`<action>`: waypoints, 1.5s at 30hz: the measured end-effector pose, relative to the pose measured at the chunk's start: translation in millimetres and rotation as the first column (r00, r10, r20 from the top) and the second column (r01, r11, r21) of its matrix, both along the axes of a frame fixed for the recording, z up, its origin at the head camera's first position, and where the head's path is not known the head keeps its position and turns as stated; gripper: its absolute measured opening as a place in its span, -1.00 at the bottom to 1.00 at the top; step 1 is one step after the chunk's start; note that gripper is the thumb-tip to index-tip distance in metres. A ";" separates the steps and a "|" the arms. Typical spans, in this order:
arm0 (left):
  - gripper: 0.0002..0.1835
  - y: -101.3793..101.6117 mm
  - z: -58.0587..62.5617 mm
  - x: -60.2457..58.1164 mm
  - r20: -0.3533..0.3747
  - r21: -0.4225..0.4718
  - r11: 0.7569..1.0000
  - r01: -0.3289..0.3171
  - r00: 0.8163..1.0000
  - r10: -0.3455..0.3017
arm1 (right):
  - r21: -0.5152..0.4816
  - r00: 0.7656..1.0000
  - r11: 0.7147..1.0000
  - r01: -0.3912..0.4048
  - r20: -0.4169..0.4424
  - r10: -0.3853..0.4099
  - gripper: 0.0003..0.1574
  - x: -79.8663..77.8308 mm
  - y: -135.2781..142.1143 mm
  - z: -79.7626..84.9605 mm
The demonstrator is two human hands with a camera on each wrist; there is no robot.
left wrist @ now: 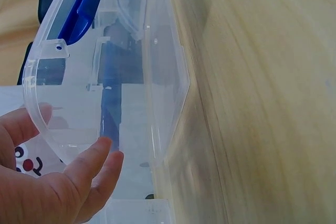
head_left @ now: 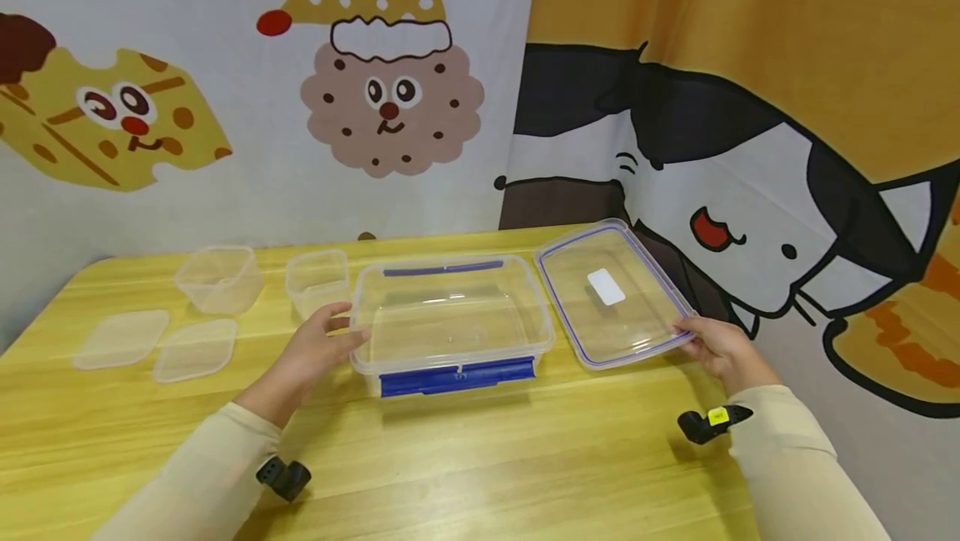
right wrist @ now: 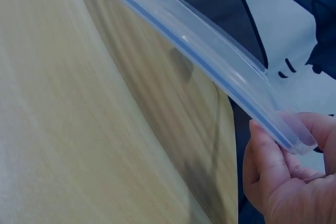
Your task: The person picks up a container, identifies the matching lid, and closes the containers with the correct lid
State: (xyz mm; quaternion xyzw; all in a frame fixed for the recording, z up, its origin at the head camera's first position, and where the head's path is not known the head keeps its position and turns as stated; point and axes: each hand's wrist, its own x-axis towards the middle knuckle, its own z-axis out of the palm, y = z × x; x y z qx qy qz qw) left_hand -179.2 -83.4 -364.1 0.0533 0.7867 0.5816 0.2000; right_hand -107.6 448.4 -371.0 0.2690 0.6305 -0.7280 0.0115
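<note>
A large clear plastic food container (head_left: 450, 316) with blue clips stands on the wooden table, uncovered. My left hand (head_left: 315, 353) is at its left end, thumb at the rim and fingers loosely extended along the side wall (left wrist: 79, 98). To the right, my right hand (head_left: 716, 345) pinches the near right corner of the clear lid (head_left: 615, 299), between thumb and fingers. The lid has a blue seal and a white label (head_left: 606, 287). In the right wrist view the lid (right wrist: 210, 72) is tilted, its near end raised over the table.
Two small clear containers, a left one (head_left: 220, 278) and a right one (head_left: 317, 278), stand at the back left. Before them lie two translucent lids, one farther left (head_left: 122, 339) and one nearer (head_left: 196, 351). A cartoon-printed cloth (head_left: 390, 216) hangs behind the table (head_left: 465, 474).
</note>
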 end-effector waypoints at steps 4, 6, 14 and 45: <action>-0.24 0.0 0.8 -1.9 -0.007 0.003 1.000 0.007 1.000 -0.007 | 0.023 1.000 1.000 -0.001 -0.006 0.001 -0.53 2.2 -0.9 3.2; -0.23 -0.2 0.7 -2.7 -0.008 0.007 1.000 0.009 1.000 -0.009 | 0.034 1.000 0.999 -0.003 -0.012 0.003 -0.53 3.6 -1.3 5.0; -0.23 -1.7 0.5 -1.8 -0.016 0.005 1.000 0.011 1.000 -0.011 | 0.092 1.000 0.996 -0.016 -0.013 0.018 -0.56 7.6 -3.4 14.1; -0.12 -23.6 13.9 -0.6 -0.047 0.019 1.000 0.014 0.999 -0.013 | 0.522 0.989 0.853 -0.018 -0.114 0.091 -0.76 7.6 -34.3 66.0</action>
